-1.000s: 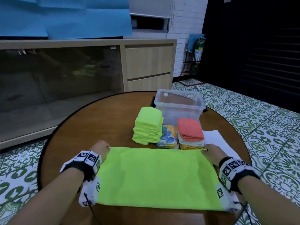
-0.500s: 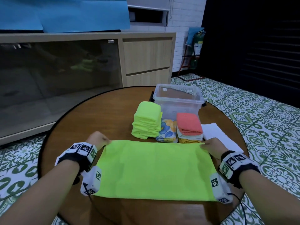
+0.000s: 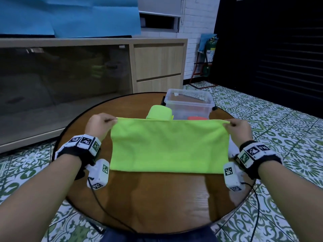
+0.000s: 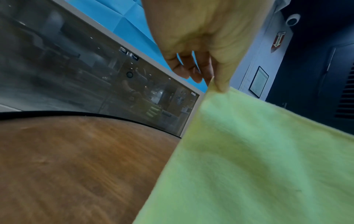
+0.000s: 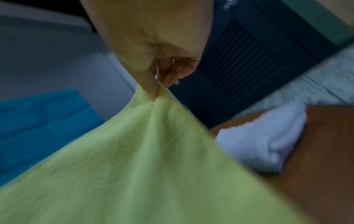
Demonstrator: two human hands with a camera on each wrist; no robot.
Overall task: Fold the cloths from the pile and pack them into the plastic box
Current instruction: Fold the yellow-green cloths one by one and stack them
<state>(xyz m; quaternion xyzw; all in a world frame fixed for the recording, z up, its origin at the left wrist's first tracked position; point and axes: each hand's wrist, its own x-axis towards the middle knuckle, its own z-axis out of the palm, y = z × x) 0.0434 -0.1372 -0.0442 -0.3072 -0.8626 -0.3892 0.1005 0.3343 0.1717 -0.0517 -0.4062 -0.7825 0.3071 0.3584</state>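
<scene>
A lime-green cloth (image 3: 169,145) hangs lifted by its far edge above the round wooden table (image 3: 157,198), its near edge still down on the wood. My left hand (image 3: 100,122) pinches the cloth's far left corner (image 4: 214,86). My right hand (image 3: 238,127) pinches the far right corner (image 5: 153,97). Behind the raised cloth stand a stack of folded lime cloths (image 3: 160,112) and the clear plastic box (image 3: 189,104). Only the top of a folded red cloth (image 3: 197,118) shows over the cloth's edge.
A folded white cloth (image 5: 264,141) lies on the table to the right of my right hand. A long wooden sideboard with dark glass doors (image 3: 70,81) runs behind the table. Patterned floor tiles (image 3: 279,123) surround the table.
Both hands have lifted the far edge of the lime cloth up off the table and toward me. It lay flat before; now it hides most of the folded stacks.
</scene>
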